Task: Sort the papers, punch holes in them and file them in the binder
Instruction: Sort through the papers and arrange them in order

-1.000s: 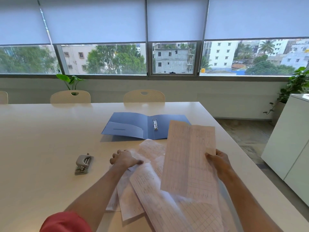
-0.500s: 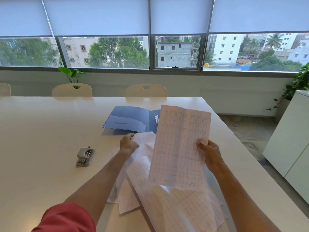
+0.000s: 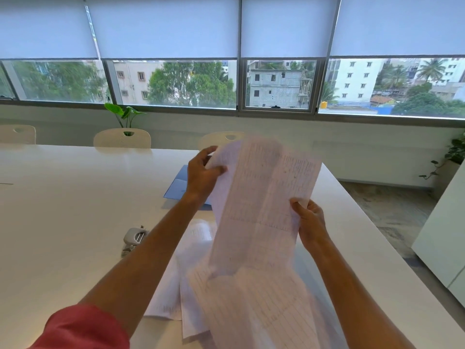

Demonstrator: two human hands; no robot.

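Both hands hold papers up above the white table (image 3: pixel 63 210). My right hand (image 3: pixel 310 222) pinches the right edge of a gridded sheet (image 3: pixel 264 210). My left hand (image 3: pixel 202 176) grips the upper left edge of a second sheet (image 3: pixel 227 159), lifted beside or behind the first. A loose pile of papers (image 3: pixel 226 298) lies on the table under them. The open blue binder (image 3: pixel 177 185) lies beyond, mostly hidden by my left hand and the sheets. A grey hole punch (image 3: pixel 133 239) sits left of the pile, partly behind my left forearm.
Cream chairs (image 3: pixel 122 138) stand along the table's far side under the windows. A white cabinet (image 3: pixel 445 235) stands at the right across a strip of floor. Potted plants sit by the window sill and the right wall.
My left hand rose from the pile on the table, lifting a sheet up next to the one in my right hand. The right hand raised its sheet slightly.
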